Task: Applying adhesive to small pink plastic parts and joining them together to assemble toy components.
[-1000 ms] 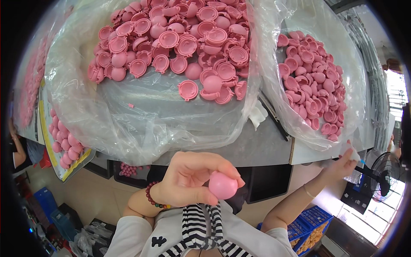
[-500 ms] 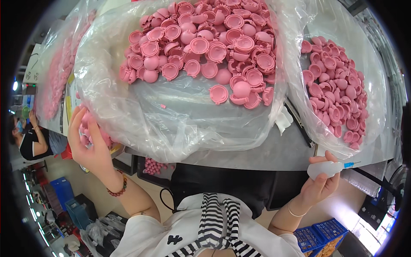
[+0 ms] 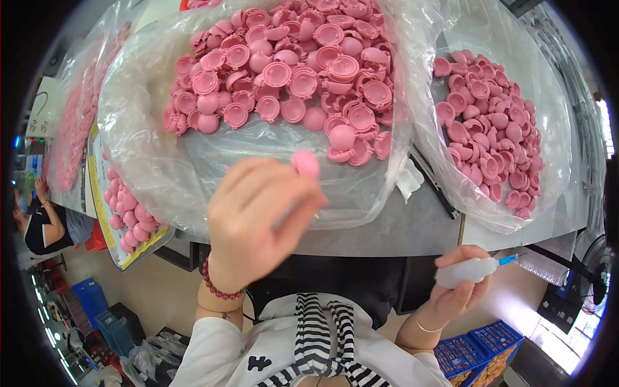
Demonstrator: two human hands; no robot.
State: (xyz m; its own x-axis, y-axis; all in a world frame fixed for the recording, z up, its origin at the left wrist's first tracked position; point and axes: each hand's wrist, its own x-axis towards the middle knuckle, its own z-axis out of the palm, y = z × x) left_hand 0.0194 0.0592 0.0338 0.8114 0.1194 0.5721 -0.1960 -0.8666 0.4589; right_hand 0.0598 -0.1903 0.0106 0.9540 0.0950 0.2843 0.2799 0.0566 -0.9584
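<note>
My left hand (image 3: 258, 219), smeared by motion, is over the front part of the large plastic bag. Its fingers are closed on a pink ball half-shell (image 3: 305, 164). Behind it lies a heap of pink half-shells (image 3: 277, 74), some hollow side up, others dome up. My right hand (image 3: 458, 284) grips a white squeeze bottle (image 3: 465, 273) with a blue needle tip (image 3: 508, 259) pointing right, just off the table's front edge. To the left, a tray with a yellow edge (image 3: 149, 250) bears several smooth pink balls (image 3: 132, 216).
At the right, a second clear bag (image 3: 548, 138) holds more pink half-shells (image 3: 493, 122). Between the bags lie a white scrap (image 3: 409, 179) and a dark metal strip (image 3: 435, 187). A co-worker (image 3: 48, 216) is at the far left. Blue crates (image 3: 477, 351) stand low at right.
My left hand has moved right from the ball tray to the big bag and taken hold of a half-shell. The bottle remains in my right hand; the whole view has shifted slightly.
</note>
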